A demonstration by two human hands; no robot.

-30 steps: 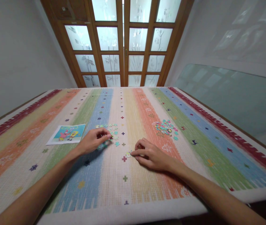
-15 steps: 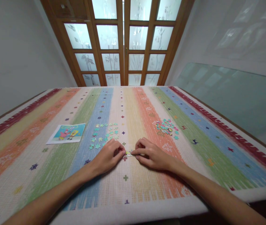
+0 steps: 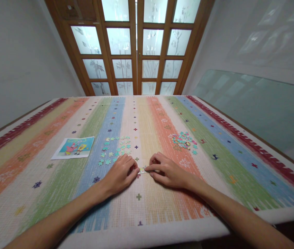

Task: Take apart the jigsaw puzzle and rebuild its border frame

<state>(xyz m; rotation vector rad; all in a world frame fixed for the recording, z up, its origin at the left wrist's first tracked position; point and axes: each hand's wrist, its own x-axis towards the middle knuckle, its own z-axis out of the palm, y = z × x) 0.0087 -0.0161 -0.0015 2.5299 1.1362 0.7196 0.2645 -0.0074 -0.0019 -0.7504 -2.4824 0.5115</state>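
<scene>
My left hand (image 3: 121,174) and my right hand (image 3: 166,170) meet near the middle of the striped tablecloth (image 3: 147,207). Both have their fingers curled and pinch a small cluster of joined puzzle pieces (image 3: 143,170) that lies flat on the cloth between the fingertips. Loose teal and green puzzle pieces (image 3: 114,148) are spread just beyond my left hand. A denser pile of mixed-colour pieces (image 3: 183,141) sits beyond my right hand.
A cartoon picture card (image 3: 74,147) lies flat on the cloth to the left. Wooden doors with frosted glass panes (image 3: 136,48) stand behind the table. A glass panel (image 3: 261,107) leans along the right wall. The table's front edge runs just below my forearms.
My left hand left the spread of teal pieces and came right and nearer, meeting my right hand at the small joined cluster. My right hand stayed in place.
</scene>
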